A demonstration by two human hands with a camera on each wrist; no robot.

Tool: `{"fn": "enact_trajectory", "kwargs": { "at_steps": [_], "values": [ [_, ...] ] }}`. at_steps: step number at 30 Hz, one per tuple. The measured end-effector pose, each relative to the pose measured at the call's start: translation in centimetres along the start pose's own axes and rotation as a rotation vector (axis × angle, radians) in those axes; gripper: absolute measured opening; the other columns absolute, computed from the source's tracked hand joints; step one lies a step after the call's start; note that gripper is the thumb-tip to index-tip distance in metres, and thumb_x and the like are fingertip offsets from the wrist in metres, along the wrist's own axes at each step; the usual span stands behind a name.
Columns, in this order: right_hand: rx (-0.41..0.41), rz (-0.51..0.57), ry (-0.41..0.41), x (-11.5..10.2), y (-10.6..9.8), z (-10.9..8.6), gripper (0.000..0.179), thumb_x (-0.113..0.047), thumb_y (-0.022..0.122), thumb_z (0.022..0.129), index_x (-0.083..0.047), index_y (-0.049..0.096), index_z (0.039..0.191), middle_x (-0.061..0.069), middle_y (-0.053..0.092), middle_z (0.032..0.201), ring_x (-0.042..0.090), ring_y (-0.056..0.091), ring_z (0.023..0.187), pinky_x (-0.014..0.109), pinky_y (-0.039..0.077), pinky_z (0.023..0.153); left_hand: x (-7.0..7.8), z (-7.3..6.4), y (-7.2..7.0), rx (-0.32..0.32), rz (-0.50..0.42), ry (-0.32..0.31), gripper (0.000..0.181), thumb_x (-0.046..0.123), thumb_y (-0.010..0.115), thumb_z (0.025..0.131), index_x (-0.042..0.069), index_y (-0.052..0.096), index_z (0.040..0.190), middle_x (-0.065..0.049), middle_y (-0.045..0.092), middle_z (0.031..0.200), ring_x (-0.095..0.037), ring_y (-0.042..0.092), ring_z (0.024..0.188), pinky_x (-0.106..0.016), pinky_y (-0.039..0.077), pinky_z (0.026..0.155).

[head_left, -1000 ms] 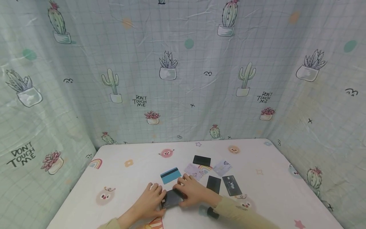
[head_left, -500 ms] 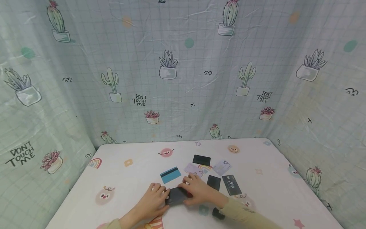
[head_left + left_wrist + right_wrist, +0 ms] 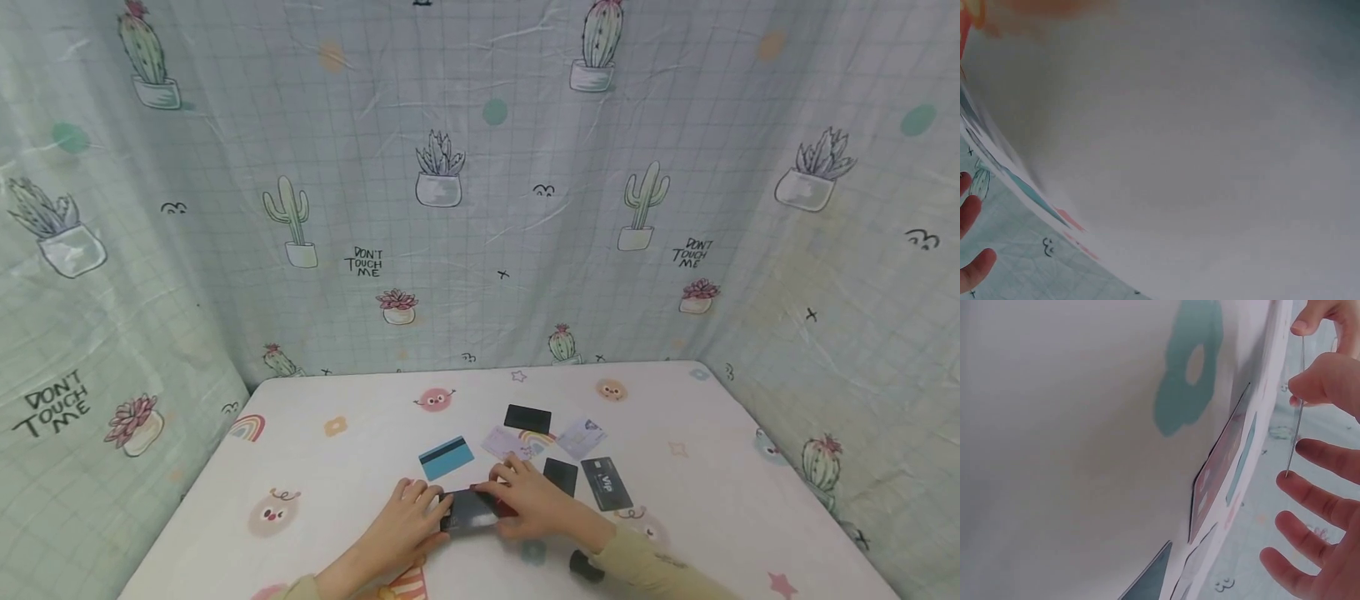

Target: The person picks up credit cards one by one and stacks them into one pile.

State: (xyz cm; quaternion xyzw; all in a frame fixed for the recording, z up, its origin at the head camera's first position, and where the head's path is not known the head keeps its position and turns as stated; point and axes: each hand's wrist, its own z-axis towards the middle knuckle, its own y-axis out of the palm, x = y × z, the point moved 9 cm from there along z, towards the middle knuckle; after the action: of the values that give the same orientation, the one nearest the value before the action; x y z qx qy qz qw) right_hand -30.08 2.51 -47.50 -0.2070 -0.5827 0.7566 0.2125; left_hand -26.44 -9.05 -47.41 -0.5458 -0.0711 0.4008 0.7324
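Observation:
A dark grey card (image 3: 470,510) is held between my two hands, just above the table; in the right wrist view the held card shows edge-on as a thin line. My left hand (image 3: 408,518) pinches its left end. My right hand (image 3: 534,502) pinches the right end between thumb and fingers. Under the right hand a red card (image 3: 507,508) partly shows; the right wrist view has this reddish card (image 3: 1219,472) lying on the table. In the left wrist view only some fingertips (image 3: 979,269) appear, at the left edge.
Around lie a blue striped card (image 3: 446,457), a black card (image 3: 528,418), a pale purple card (image 3: 507,442), a pale lilac card (image 3: 582,438), another black card (image 3: 561,477) and a dark Vip card (image 3: 607,483). A small black object (image 3: 586,567) is by the right forearm.
Both hands have shifted slightly to the right with the dark grey card between them. The black object by the right forearm has moved along with that arm. The other cards stay put.

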Motion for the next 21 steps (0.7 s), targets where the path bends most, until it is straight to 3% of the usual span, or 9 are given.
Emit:
{"fn": "enact_trajectory", "kwargs": {
  "at_steps": [13, 21],
  "values": [
    [0.029, 0.006, 0.019, 0.4, -0.7, -1.6, 0.052, -0.041, 0.063, 0.075, -0.025, 0.050, 0.122, -0.007, 0.049, 0.106, 0.010, 0.037, 0.091, 0.025, 0.037, 0.073, 1.0, 0.7, -0.2, 0.058, 0.008, 0.038, 0.046, 0.048, 0.061, 0.076, 0.017, 0.059, 0.110, 0.001, 0.056, 0.099, -0.017, 0.049, 0.089, -0.040, 0.038, 0.077],
    [0.027, 0.023, 0.026, 0.8, -1.3, -2.1, 0.053, -0.041, 0.064, 0.074, -0.024, 0.050, 0.123, -0.007, 0.050, 0.107, 0.010, 0.037, 0.091, 0.026, 0.038, 0.073, 1.2, 1.3, 0.0, 0.021, -0.030, 0.033, 0.048, 0.048, 0.060, 0.077, 0.018, 0.057, 0.114, 0.001, 0.057, 0.103, -0.017, 0.048, 0.092, -0.041, 0.038, 0.080]
  ]
}}
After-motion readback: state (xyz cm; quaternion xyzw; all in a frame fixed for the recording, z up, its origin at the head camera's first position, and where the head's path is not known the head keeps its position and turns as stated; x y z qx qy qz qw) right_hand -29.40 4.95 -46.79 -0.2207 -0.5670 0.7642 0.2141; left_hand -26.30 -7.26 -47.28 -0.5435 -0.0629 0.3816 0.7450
